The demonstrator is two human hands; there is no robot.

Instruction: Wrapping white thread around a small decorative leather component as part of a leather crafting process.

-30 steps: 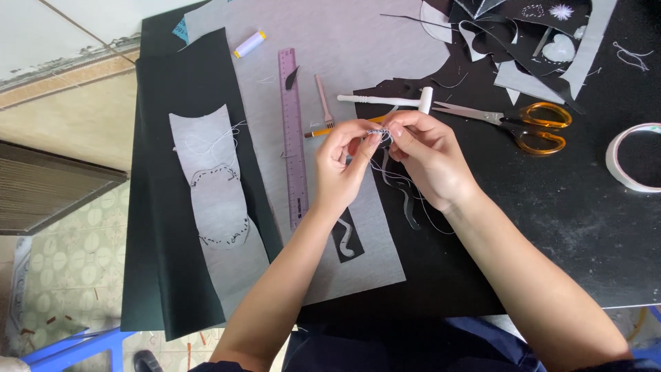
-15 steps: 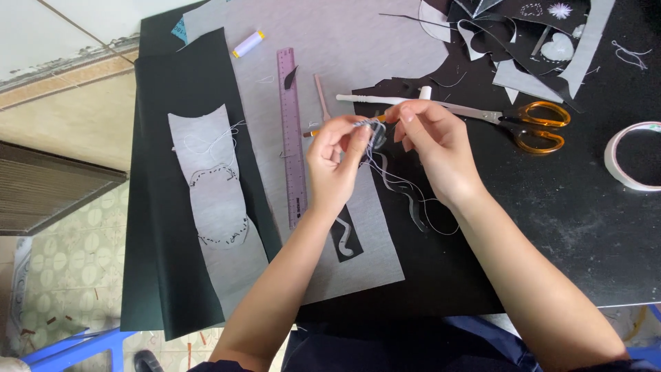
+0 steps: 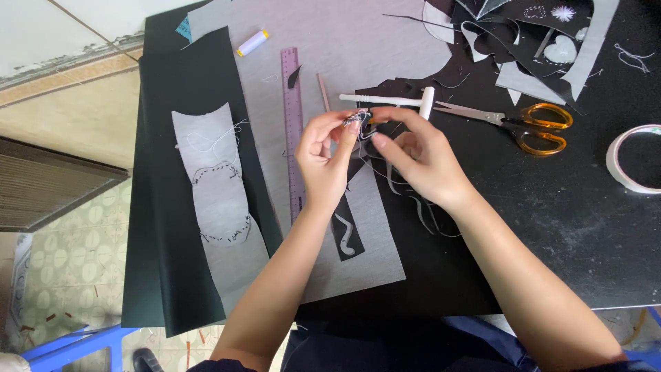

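My left hand (image 3: 329,155) and my right hand (image 3: 418,153) meet above the black table (image 3: 585,227), both pinching one small stitched fabric piece (image 3: 358,120) with loose white threads between their fingertips. Thin thread strands (image 3: 413,203) trail down from it over the table. Under the hands lies a grey fabric sheet (image 3: 344,48) with a black strip bearing a white wavy shape (image 3: 346,234). Just beyond the fingers rests a white T-shaped tool (image 3: 399,100).
A purple ruler (image 3: 294,131) lies left of my hands, orange-handled scissors (image 3: 523,124) to the right. A tape roll (image 3: 630,158) sits at the right edge. Black cloth with a stitched grey panel (image 3: 217,200) hangs off the table's left; a thread spool (image 3: 252,43) and fabric scraps (image 3: 523,41) lie behind.
Both hands have kept hold of the small piece and shifted slightly, the fingers working it. The other things have stayed put.
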